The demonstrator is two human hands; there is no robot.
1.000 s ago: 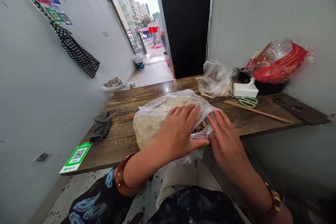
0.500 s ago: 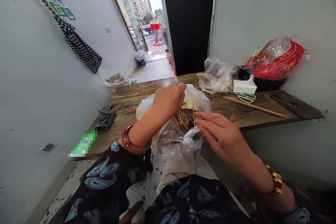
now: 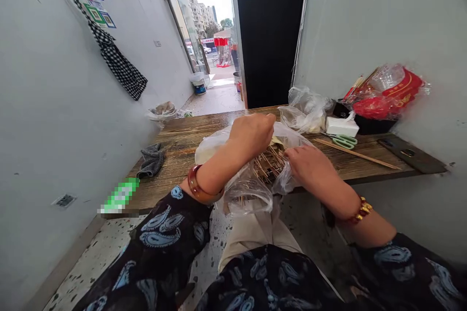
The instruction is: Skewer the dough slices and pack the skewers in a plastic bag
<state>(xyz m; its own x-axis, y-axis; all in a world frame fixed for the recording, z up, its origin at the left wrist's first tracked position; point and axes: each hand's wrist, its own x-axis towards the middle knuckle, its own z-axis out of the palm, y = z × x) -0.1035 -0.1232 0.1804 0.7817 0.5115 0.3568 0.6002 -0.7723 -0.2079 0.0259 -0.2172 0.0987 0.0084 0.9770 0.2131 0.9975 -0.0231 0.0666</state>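
Note:
A clear plastic bag (image 3: 248, 197) sits at the near edge of the wooden table, its mouth spread wide. Inside it lie many thin wooden skewers (image 3: 265, 164) with pale slices (image 3: 276, 142) at their far ends, partly covered by my hands. My left hand (image 3: 251, 132) is closed above the far side of the bag, fingers bent down; what is between its fingertips is hidden. On the right side my right hand (image 3: 308, 164) pinches the bag's edge, close beside the skewers.
Loose skewers (image 3: 357, 154), green-handled scissors (image 3: 345, 141), a tissue pack (image 3: 342, 126) and a phone (image 3: 410, 154) lie at the right. Behind them are another plastic bag (image 3: 304, 107) and red packaging (image 3: 386, 99). A grey cloth (image 3: 151, 159) lies at the left.
My left hand has moved to the right over the bag. My right hand has gone from outstretched fingers to pinching the bag's edge, and the plastic there is drawn outward.

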